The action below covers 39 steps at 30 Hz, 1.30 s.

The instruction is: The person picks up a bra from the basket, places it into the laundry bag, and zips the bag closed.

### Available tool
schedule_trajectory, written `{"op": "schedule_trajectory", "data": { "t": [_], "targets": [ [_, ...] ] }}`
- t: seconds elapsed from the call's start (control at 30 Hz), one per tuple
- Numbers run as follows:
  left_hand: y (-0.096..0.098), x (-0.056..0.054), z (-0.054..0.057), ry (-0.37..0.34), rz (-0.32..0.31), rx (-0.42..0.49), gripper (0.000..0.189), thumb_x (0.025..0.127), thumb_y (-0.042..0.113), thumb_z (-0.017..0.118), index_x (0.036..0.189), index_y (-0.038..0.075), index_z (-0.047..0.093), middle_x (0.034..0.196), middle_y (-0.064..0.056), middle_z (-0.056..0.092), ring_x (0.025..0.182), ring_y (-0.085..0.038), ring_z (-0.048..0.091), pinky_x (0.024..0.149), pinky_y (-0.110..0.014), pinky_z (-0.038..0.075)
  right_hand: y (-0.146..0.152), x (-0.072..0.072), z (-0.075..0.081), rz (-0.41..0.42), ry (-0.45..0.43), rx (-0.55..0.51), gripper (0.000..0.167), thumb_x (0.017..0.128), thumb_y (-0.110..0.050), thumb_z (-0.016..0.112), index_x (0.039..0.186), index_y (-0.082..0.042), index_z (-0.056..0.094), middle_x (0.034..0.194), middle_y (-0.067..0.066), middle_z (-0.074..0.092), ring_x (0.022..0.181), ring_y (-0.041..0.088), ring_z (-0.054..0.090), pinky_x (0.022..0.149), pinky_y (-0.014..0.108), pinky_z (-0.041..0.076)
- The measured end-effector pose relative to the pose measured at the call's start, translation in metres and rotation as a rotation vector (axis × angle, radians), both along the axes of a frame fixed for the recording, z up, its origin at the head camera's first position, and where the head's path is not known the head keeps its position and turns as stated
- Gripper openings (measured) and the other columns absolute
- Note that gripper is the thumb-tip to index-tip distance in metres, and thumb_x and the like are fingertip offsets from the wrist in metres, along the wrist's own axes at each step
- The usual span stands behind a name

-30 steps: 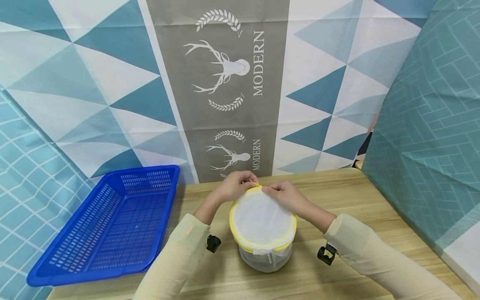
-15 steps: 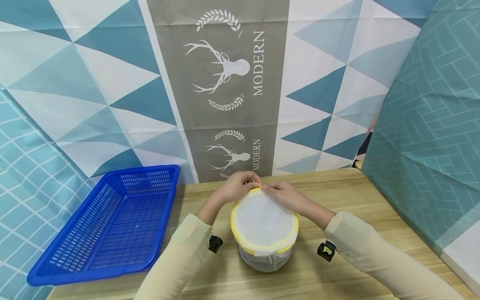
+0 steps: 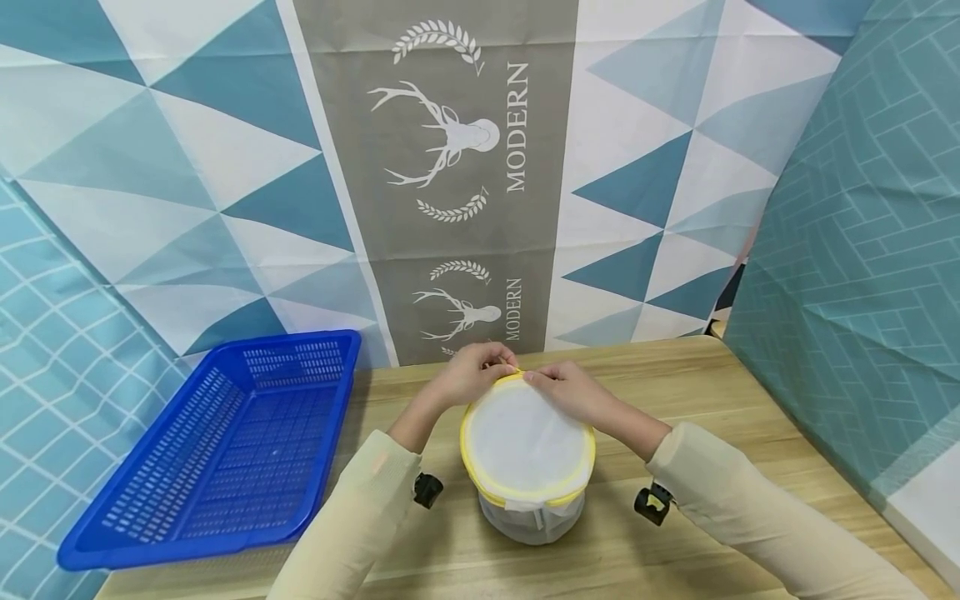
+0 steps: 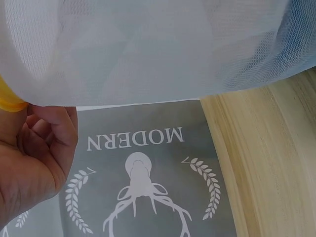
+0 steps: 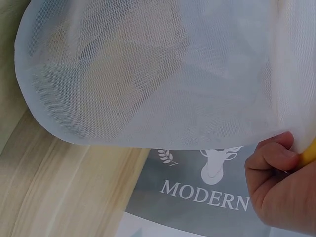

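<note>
A round white mesh laundry bag (image 3: 525,437) with yellow trim (image 3: 463,450) stands on the table, its flat lid tilted towards me. At the far edge of that lid my left hand (image 3: 467,373) pinches a bit of the yellow edging, perhaps a zipper part, too small to tell. Close beside it, my right hand (image 3: 576,393) holds the rim between thumb and curled fingers. Sheer mesh side wall (image 4: 148,54) fills the top of the left wrist view. In the right wrist view, the right-hand fingers (image 5: 274,153) grip the bag next to the yellow edging (image 5: 309,155).
A blue plastic basket (image 3: 258,458) with slotted walls sits on the left of the wooden table (image 3: 660,533). Behind the table hangs a patterned cloth (image 3: 480,217) with deer heads. A teal cloth (image 3: 855,333) borders the right side.
The lid and left fingertips shifted slightly right half a second ago and have come back a little left since. Both hands keep their hold at the far rim; the basket stays put.
</note>
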<state>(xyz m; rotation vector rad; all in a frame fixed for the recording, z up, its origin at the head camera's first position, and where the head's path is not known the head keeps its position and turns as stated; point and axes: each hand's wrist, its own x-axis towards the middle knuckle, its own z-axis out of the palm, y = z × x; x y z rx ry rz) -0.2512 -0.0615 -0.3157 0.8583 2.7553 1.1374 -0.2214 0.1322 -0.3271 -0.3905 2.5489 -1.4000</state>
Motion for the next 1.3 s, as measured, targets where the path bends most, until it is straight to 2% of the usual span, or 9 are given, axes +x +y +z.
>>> {"op": "schedule_trajectory", "data": {
  "t": [0.3,0.5,0.63,0.77,0.87,1.07,1.3],
  "targets": [
    [-0.0071,-0.0004,-0.0045,-0.039,0.049,0.029,0.009,0.092,0.016,0.059,0.091,0.01,0.064,0.077,-0.003,0.06,0.065,-0.009,0.051,0.059,-0.022,0.044,0.003,0.0024,-0.0022,-0.062,-0.011,-0.023,0.036,0.098,-0.03,0.047,0.1,-0.001,0.069,0.071,0.006,0.064,0.053,0.012,0.059,0.05,0.029,0.051],
    [-0.0052,0.002,-0.0022,-0.021,0.052,0.019,0.009,0.093,0.017,0.058,0.092,0.01,0.064,0.079,-0.003,0.061,0.068,-0.01,0.052,0.061,-0.022,0.044,0.0037,0.0022,-0.0005,-0.067,-0.019,-0.028,0.036,0.096,-0.03,0.048,0.101,-0.001,0.068,0.07,0.005,0.063,0.052,0.011,0.058,0.05,0.028,0.051],
    [-0.0038,0.0023,-0.0003,-0.015,0.036,0.016,0.009,0.093,0.017,0.058,0.092,0.01,0.063,0.079,-0.003,0.061,0.067,-0.01,0.051,0.061,-0.022,0.043,0.0022,0.001,0.0032,-0.041,0.02,0.011,0.035,0.097,-0.032,0.047,0.098,-0.004,0.068,0.074,0.005,0.063,0.056,0.011,0.058,0.052,0.027,0.05],
    [-0.003,0.0023,0.0004,-0.019,0.016,0.005,0.01,0.094,0.019,0.057,0.093,0.011,0.063,0.078,-0.002,0.06,0.066,-0.01,0.051,0.06,-0.022,0.043,0.0002,0.0011,0.0071,0.028,0.083,0.06,0.034,0.097,-0.033,0.048,0.105,-0.007,0.069,0.086,0.007,0.067,0.063,0.01,0.059,0.056,0.027,0.05],
    [-0.0037,0.0023,0.0003,-0.034,0.007,0.005,0.011,0.094,0.019,0.057,0.093,0.011,0.063,0.079,-0.002,0.061,0.066,-0.01,0.051,0.06,-0.022,0.044,-0.0003,0.0014,0.0076,0.058,0.107,0.083,0.032,0.097,-0.031,0.05,0.108,-0.007,0.069,0.088,0.007,0.068,0.064,0.01,0.058,0.057,0.027,0.049],
    [-0.0052,0.0037,-0.0008,-0.056,0.017,0.025,0.011,0.093,0.02,0.059,0.092,0.01,0.063,0.078,-0.002,0.061,0.064,-0.009,0.051,0.056,-0.022,0.044,-0.0004,0.0033,0.0043,0.035,0.094,0.075,0.03,0.097,-0.03,0.05,0.1,-0.008,0.071,0.08,0.005,0.065,0.059,0.01,0.056,0.053,0.028,0.049],
    [-0.0095,0.0062,-0.0013,-0.156,0.036,0.087,0.011,0.094,0.018,0.057,0.095,0.009,0.062,0.073,-0.004,0.06,0.051,-0.011,0.05,0.045,-0.024,0.046,0.0029,0.0052,0.0022,0.022,0.091,0.045,0.032,0.097,-0.03,0.049,0.099,-0.007,0.071,0.085,0.007,0.066,0.06,0.011,0.057,0.054,0.028,0.05]
  ]
}}
